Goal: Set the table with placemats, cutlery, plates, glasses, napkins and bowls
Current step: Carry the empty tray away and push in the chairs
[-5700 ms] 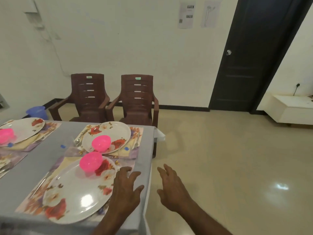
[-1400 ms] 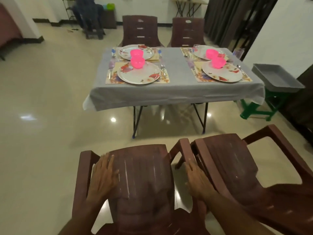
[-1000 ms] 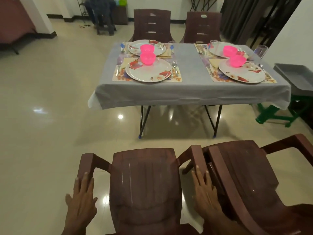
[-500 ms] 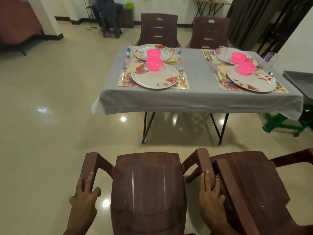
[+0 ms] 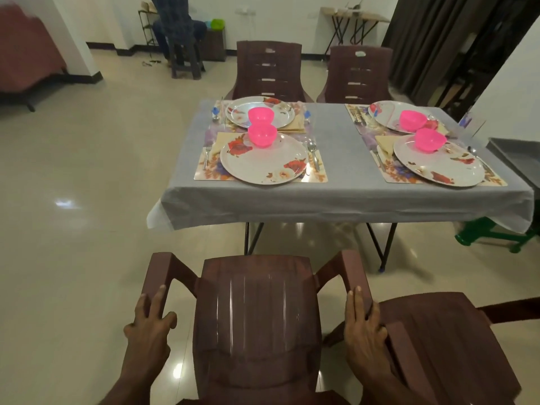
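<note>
Now both hands grip the brown chair (image 5: 257,323) armrests, left hand (image 5: 149,325) and right hand (image 5: 362,325), nearer the set table (image 5: 336,194) at upper centre (settings look complete).

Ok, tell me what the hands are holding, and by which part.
Both grip the brown chair: left hand on one armrest, right hand on the other.

Dim, even indoor light; ceiling lamps glare off the glossy floor (image 5: 64,203) at left; wide-angle bending warps the edges.

Four brown plastic chairs (image 5: 257,323), green stool (image 5: 493,232), grey tray (image 5: 514,159) beside it.
</note>
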